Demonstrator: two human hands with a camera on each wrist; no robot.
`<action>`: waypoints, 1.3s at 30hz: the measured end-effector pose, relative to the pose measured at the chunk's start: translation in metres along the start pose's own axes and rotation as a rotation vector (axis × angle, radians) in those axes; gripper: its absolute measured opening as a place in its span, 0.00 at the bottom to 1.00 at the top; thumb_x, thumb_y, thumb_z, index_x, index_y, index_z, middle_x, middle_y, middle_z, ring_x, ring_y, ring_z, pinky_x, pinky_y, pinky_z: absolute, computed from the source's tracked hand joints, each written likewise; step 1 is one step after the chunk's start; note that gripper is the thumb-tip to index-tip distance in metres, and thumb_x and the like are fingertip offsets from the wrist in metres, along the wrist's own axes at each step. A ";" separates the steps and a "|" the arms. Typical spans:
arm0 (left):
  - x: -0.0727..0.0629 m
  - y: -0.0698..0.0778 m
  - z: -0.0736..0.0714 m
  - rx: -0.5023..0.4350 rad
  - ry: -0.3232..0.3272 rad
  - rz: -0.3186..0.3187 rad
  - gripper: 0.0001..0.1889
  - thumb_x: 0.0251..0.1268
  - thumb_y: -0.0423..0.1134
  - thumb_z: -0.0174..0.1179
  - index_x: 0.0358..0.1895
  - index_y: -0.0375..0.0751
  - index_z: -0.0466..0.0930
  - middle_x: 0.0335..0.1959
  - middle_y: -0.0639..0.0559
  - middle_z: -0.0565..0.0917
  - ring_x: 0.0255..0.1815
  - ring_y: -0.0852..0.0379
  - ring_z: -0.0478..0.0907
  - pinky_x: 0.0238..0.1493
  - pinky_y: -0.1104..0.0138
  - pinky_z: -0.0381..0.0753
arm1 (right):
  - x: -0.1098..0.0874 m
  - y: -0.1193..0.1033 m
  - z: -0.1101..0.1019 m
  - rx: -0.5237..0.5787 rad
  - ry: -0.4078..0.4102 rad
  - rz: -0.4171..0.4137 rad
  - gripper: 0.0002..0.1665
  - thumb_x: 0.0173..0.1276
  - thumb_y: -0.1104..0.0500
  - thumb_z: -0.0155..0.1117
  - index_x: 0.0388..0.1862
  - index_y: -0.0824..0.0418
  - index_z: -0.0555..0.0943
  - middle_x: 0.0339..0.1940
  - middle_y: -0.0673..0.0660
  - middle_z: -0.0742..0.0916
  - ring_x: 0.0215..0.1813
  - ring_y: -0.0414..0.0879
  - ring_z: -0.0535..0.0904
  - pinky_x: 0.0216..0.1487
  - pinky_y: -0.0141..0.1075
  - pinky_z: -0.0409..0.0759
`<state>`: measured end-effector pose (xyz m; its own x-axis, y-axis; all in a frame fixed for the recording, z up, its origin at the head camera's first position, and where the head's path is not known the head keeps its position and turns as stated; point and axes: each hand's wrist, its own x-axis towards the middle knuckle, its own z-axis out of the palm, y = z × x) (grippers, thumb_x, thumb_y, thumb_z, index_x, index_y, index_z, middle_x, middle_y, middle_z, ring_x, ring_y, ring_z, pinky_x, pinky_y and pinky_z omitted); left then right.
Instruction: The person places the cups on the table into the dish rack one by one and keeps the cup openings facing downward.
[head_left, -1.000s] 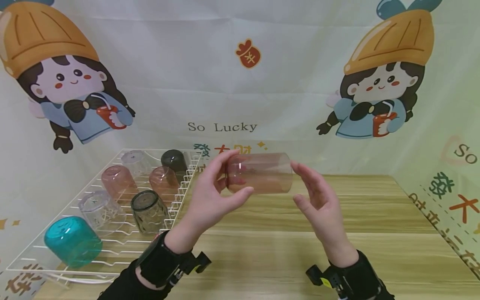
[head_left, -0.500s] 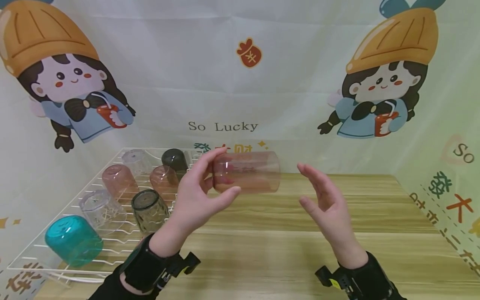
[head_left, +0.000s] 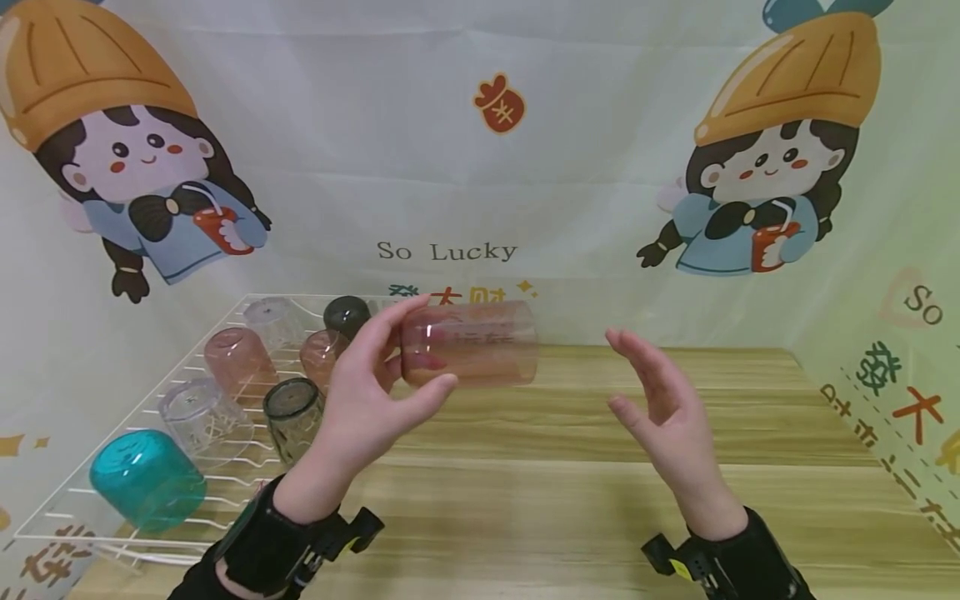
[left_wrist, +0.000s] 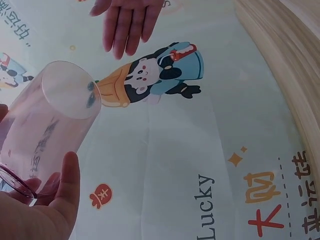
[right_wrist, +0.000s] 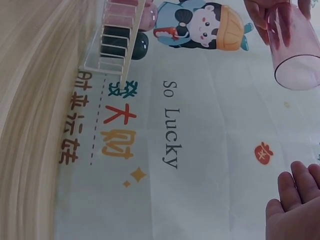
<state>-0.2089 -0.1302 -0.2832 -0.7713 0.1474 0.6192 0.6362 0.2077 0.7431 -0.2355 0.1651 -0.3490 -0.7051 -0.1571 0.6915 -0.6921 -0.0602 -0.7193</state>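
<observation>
A clear pink drinking glass (head_left: 480, 343) lies sideways in the air above the table, held at its base end by my left hand (head_left: 378, 379). The thumb is on the near side and the fingers reach round the far side. In the left wrist view the open mouth of the glass (left_wrist: 65, 117) points away from the palm, and the glass looks hollow with nothing in it. My right hand (head_left: 667, 408) hovers to the right of the mouth, apart from it, with fingers extended and thumb spread. In the right wrist view its fingers (right_wrist: 295, 187) hold nothing.
A white wire rack (head_left: 225, 527) stands at the left of the wooden table (head_left: 570, 500). Several upturned glasses sit on it, among them a teal one (head_left: 147, 482), a grey one (head_left: 292, 417) and a pink one (head_left: 238, 360). A printed cloth (head_left: 585, 125) hangs behind.
My left hand has carried the pink glass leftward toward the rack. My right hand, near the glass's mouth a second ago, has drawn away to the right, widening the gap.
</observation>
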 end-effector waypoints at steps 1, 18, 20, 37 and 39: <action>-0.001 0.000 -0.002 0.003 0.000 0.004 0.38 0.48 0.24 0.68 0.66 0.47 0.67 0.55 0.49 0.77 0.44 0.59 0.81 0.46 0.69 0.82 | -0.001 0.001 -0.001 0.001 0.001 0.005 0.35 0.61 0.77 0.57 0.69 0.68 0.64 0.69 0.56 0.73 0.72 0.45 0.63 0.73 0.28 0.55; -0.018 -0.003 -0.033 0.170 0.021 -0.044 0.37 0.49 0.27 0.69 0.65 0.51 0.68 0.50 0.52 0.79 0.40 0.62 0.80 0.38 0.73 0.80 | -0.010 0.011 -0.011 -0.051 0.003 0.019 0.35 0.61 0.78 0.57 0.68 0.69 0.64 0.68 0.55 0.74 0.71 0.44 0.63 0.72 0.27 0.55; -0.019 -0.001 -0.036 0.200 0.020 -0.049 0.37 0.50 0.28 0.69 0.65 0.51 0.68 0.49 0.52 0.80 0.40 0.62 0.79 0.38 0.74 0.79 | -0.011 0.012 -0.011 -0.061 0.004 0.036 0.36 0.60 0.79 0.57 0.68 0.68 0.64 0.68 0.55 0.73 0.72 0.44 0.63 0.73 0.27 0.55; -0.028 0.001 -0.058 0.457 -0.009 -0.120 0.36 0.49 0.37 0.72 0.65 0.49 0.68 0.49 0.51 0.79 0.42 0.62 0.75 0.39 0.78 0.79 | -0.017 0.019 -0.011 -0.118 -0.030 0.031 0.36 0.60 0.79 0.57 0.68 0.68 0.64 0.68 0.60 0.72 0.71 0.44 0.63 0.72 0.26 0.55; -0.029 0.001 -0.060 0.481 -0.011 -0.119 0.36 0.49 0.38 0.72 0.64 0.49 0.68 0.48 0.51 0.79 0.41 0.63 0.74 0.38 0.77 0.79 | -0.017 0.020 -0.011 -0.122 -0.036 0.026 0.36 0.60 0.79 0.57 0.68 0.69 0.64 0.69 0.60 0.72 0.71 0.43 0.63 0.72 0.25 0.55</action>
<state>-0.1848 -0.1925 -0.2854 -0.8400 0.1053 0.5323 0.4648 0.6459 0.6057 -0.2389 0.1779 -0.3745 -0.7186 -0.1921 0.6684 -0.6888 0.0641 -0.7221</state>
